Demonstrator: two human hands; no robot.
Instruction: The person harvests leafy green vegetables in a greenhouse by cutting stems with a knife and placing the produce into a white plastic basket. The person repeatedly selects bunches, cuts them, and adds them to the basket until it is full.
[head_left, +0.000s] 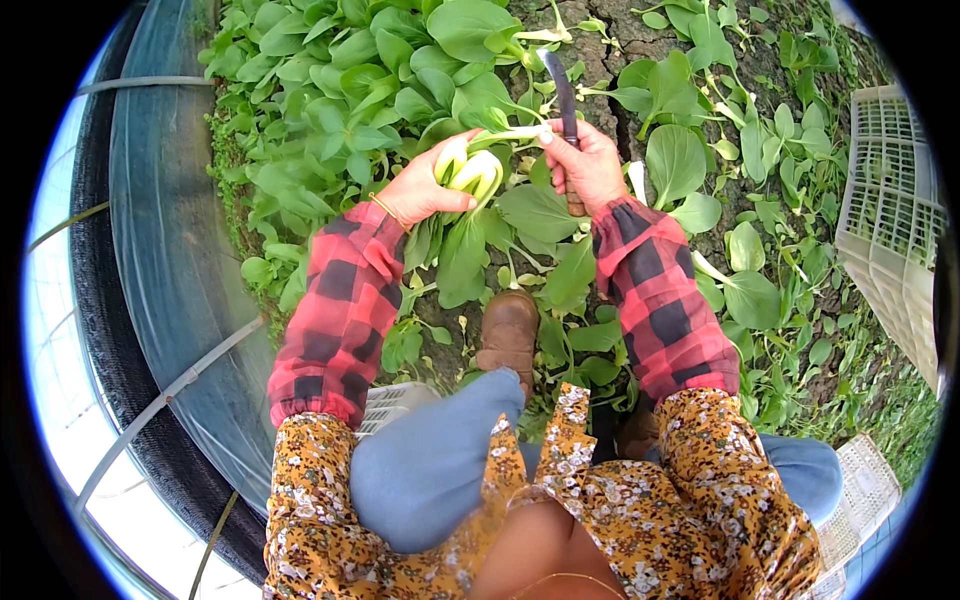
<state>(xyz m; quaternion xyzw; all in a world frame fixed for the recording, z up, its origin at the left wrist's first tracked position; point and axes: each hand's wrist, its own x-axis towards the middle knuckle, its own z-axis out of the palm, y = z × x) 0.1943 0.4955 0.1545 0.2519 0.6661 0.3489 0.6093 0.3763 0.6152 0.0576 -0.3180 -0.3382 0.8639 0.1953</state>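
Observation:
My left hand (429, 184) is closed around a head of bok choy (477, 174), its pale green stalks turned up and its leaves hanging below the fingers. In my right hand (586, 161) is a harvesting knife (564, 91) with a dark curved blade and a wooden handle. The blade points up and away from me. Between my right thumb and fingers I also pinch the end of a pale leaf stalk (517, 135), which reaches across towards the bok choy. Whether it is still joined to the head, I cannot tell.
Standing bok choy plants (352, 82) grow thickly at the upper left. Loose cut leaves (752, 298) litter the cracked soil (592, 34). A white plastic crate (889, 195) stands at the right. Greenhouse plastic sheeting (180, 172) with metal hoops borders the left. My brown shoe (510, 330) is among the leaves.

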